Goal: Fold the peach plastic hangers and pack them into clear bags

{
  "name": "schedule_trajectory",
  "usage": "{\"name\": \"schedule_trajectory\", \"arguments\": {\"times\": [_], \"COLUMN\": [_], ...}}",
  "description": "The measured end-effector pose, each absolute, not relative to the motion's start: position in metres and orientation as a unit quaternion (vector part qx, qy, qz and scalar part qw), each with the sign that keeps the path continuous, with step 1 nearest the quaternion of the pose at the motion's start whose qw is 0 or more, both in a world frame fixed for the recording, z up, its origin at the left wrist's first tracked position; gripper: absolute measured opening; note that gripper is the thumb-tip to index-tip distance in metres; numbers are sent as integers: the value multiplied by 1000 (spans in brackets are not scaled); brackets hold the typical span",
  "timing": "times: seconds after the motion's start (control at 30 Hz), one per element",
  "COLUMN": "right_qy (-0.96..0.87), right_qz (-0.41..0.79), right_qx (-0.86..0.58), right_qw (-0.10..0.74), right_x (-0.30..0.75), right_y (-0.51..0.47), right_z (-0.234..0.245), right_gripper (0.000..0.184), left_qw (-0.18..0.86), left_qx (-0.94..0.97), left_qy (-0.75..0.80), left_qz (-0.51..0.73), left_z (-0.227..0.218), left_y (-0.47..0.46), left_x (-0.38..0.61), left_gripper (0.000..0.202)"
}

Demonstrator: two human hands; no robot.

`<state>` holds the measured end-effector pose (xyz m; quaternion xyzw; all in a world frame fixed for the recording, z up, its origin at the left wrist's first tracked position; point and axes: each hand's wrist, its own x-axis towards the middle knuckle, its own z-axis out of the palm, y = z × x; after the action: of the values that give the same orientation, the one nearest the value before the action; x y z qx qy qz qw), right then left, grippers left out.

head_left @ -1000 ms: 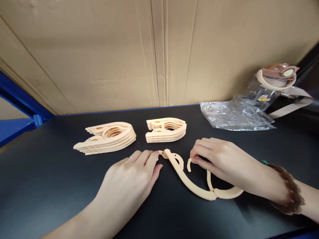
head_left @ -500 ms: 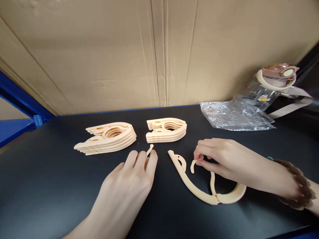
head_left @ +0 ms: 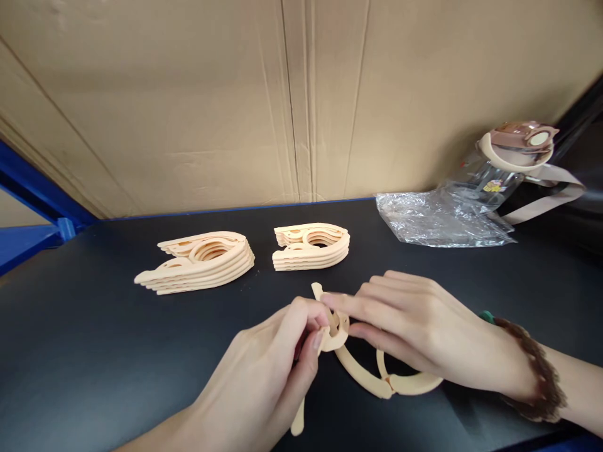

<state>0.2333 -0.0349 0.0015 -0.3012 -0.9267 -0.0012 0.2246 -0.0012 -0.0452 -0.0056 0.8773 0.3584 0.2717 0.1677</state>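
A beige plastic folding hanger (head_left: 362,370) lies unfolded on the black tabletop, its right side partly covered by my right hand. My left hand (head_left: 268,364) pinches a beige hanger arm (head_left: 298,422) between thumb and fingers. One end of that arm sticks out below the hand, and a curved tab shows past the fingertips, overlapping the unfolded hanger. Over the hanger, my right hand (head_left: 414,320) has its fingers stretched and apart. Its index fingertip and thumb are at the curved tab; whether they press it I cannot tell. The hanger's hook is hidden.
Two stacks of folded beige hangers lie farther back, a left stack (head_left: 202,263) and a middle stack (head_left: 313,248). At the back right are a clear plastic bag (head_left: 424,216) and a strapped bottle (head_left: 513,147). Cardboard (head_left: 188,107) walls the rear, beside a blue frame (head_left: 32,188).
My left hand has moved right and turned, bringing the hanger arm to the unfolded hanger. My right hand has let go of the hook and shifted left, its fingers straightening.
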Motion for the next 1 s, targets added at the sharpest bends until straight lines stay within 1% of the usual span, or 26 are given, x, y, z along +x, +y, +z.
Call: {"name": "schedule_trajectory", "arguments": {"times": [0.07, 0.1, 0.17, 0.23, 0.3, 0.37, 0.43, 0.53, 0.67, 0.8, 0.83, 0.87, 0.93, 0.97, 1.0], "right_qy": [-934, -930, -904, -855, -792, -739, -699, -661, -648, -671, -675, -677, -677, -676, -677], "right_qz": [40, 73, 159, 255, 335, 388, 423, 474, 493, 458, 457, 460, 478, 486, 489], "right_qx": [-289, -293, -318, -358, -391, -401, -397, -385, -385, -411, -417, -421, -421, -420, -420], "right_qw": [206, 210, 237, 276, 327, 379, 417, 436, 435, 413, 403, 392, 369, 360, 356], "right_x": [233, 233, 233, 235, 237, 241, 245, 252, 260, 264, 264, 263, 261, 260, 259], "right_y": [-37, -37, -37, -36, -33, -29, -24, -18, -12, -10, -10, -11, -12, -13, -13], "right_z": [5, 6, 9, 11, 14, 16, 19, 21, 23, 26, 26, 26, 25, 24, 22], "right_gripper": [18, 18, 16, 16, 15, 15, 16, 19, 15, 11, 9, 8, 10, 12, 15], "left_qw": [208, 227, 260, 269, 227, 146, 81, 63, 67, 47, 40, 31, 16, 16, 21], "left_qx": [872, 870, 868, 876, 901, 931, 952, 959, 949, 936, 936, 939, 950, 955, 960], "left_qy": [348, 342, 321, 292, 255, 217, 203, 216, 228, 253, 252, 247, 232, 225, 220], "left_qz": [273, 273, 274, 273, 268, 254, 213, 171, 206, 241, 241, 238, 210, 190, 174], "left_z": [-5, -5, -5, -6, -8, -8, -7, -3, -3, -11, -13, -16, -21, -23, -23], "left_y": [-46, -46, -46, -45, -45, -47, -49, -50, -46, -42, -41, -41, -41, -41, -42], "left_x": [-1, -1, -2, -2, -2, 0, 2, 2, -1, -4, -4, -4, -5, -6, -6], "left_gripper": [16, 15, 15, 15, 18, 23, 27, 23, 26, 18, 23, 37, 72, 84, 89]}}
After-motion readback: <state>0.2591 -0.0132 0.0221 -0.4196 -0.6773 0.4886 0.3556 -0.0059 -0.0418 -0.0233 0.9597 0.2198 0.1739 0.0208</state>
